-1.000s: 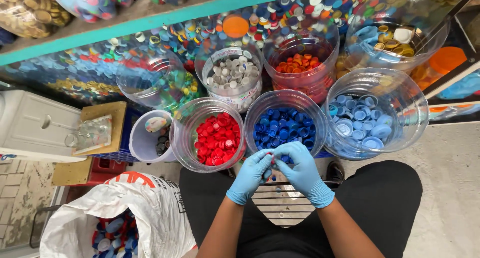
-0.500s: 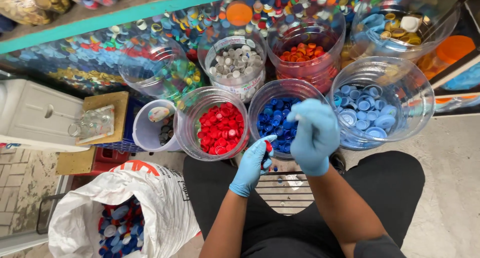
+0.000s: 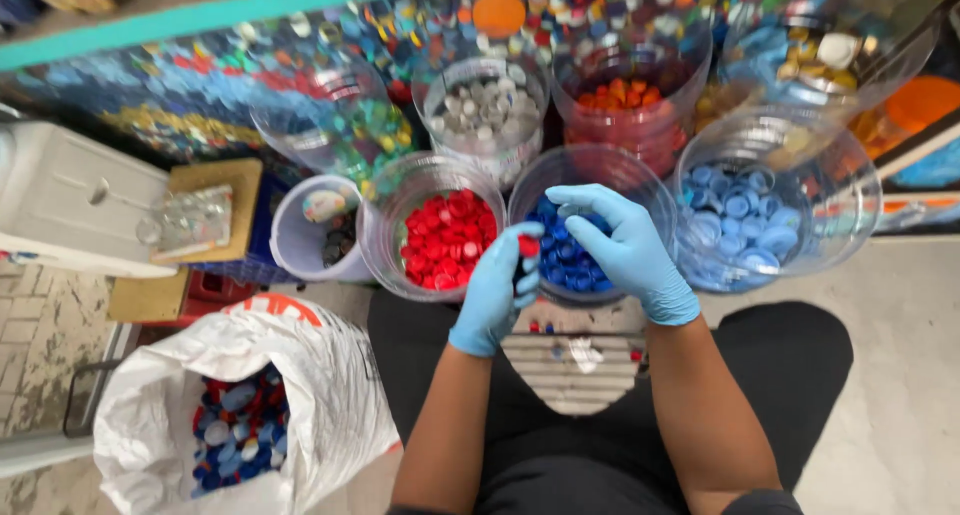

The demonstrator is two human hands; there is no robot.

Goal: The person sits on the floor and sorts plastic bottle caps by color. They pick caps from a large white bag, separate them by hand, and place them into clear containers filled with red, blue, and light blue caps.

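Observation:
Both my hands wear light blue gloves. My left hand is closed around a small handful of bottle caps, with a red cap showing at the fingertips. It hovers between the clear tub of red caps and the clear tub of dark blue caps. My right hand is spread open, palm down, over the dark blue caps, and holds nothing I can see. A few loose caps lie on a slatted board in my lap.
More clear tubs stand behind: light blue caps, orange-red caps, grey-white caps, mixed green caps. A white sack of mixed caps sits at lower left. A white box and wooden board are on the left.
My right hand has left my left hand and moved up over the dark blue tub, fingers spreading open. My left hand stays closed with the red cap.

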